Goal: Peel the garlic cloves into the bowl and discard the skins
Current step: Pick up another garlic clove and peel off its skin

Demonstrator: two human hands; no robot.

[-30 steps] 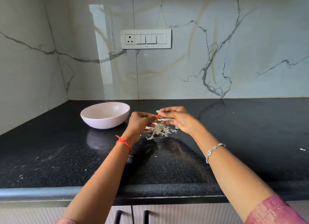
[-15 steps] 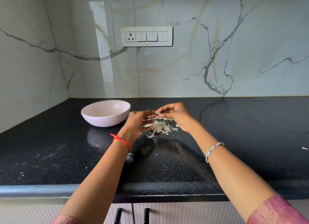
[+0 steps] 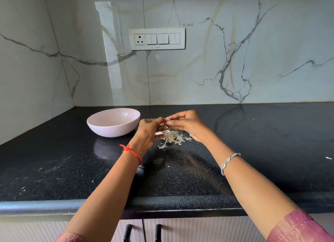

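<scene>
A small garlic clove point(image 3: 167, 119) is pinched between the fingertips of both hands, held just above the counter. My left hand point(image 3: 149, 130) grips its left side with curled fingers. My right hand point(image 3: 188, 124) pinches its right end between thumb and fingers. Under the hands lies a loose heap of pale garlic skins point(image 3: 172, 138) on the black counter. A pale pink bowl point(image 3: 101, 128) stands just left of my left hand, with a little something lying at its bottom.
The black speckled counter point(image 3: 253, 151) runs to marble walls behind and to the left. A white scrap point(image 3: 329, 158) lies far right. A switch panel point(image 3: 157, 38) is on the back wall. Cabinet handles point(image 3: 142, 232) show below the counter edge.
Both hands have stayed over the skin heap, working the clove. The strip of skin held between them a second ago is no longer there; only the small clove shows at the fingertips.
</scene>
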